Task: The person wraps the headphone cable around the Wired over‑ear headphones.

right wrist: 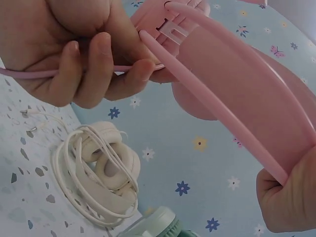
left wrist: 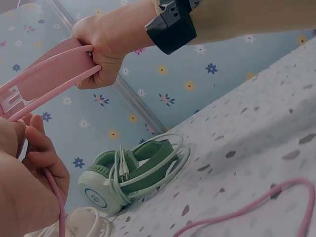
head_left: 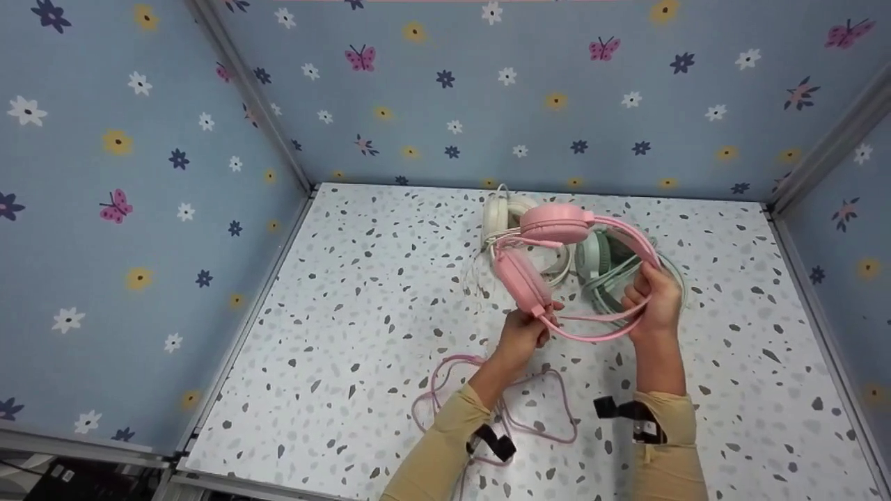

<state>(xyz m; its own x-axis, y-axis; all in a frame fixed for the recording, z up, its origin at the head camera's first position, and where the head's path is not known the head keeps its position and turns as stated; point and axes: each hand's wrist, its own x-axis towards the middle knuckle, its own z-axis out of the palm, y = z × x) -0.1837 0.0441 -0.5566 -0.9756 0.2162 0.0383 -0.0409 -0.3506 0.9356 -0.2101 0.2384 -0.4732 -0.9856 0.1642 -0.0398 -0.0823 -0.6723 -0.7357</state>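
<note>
Pink headphones [head_left: 557,224] with a small microphone boom are held up above the speckled table. My right hand [head_left: 658,296] grips the headband with fingers curled round it. At the lower ear cup, my left hand [head_left: 518,341] holds the headband's end. In the right wrist view, the pink cable [right wrist: 37,74] runs through the curled fingers of the left hand [right wrist: 84,44]. The rest of the cable lies in loose loops on the table beneath my left forearm. The left thumb's contact is partly hidden.
Behind the pink pair, white headphones [head_left: 495,219] with a coiled cable lie near the back wall. Green headphones [left wrist: 148,168], wrapped in their own cord, lie to their right. Flower-patterned panels [head_left: 487,90] enclose the table [head_left: 334,278] at the back and sides.
</note>
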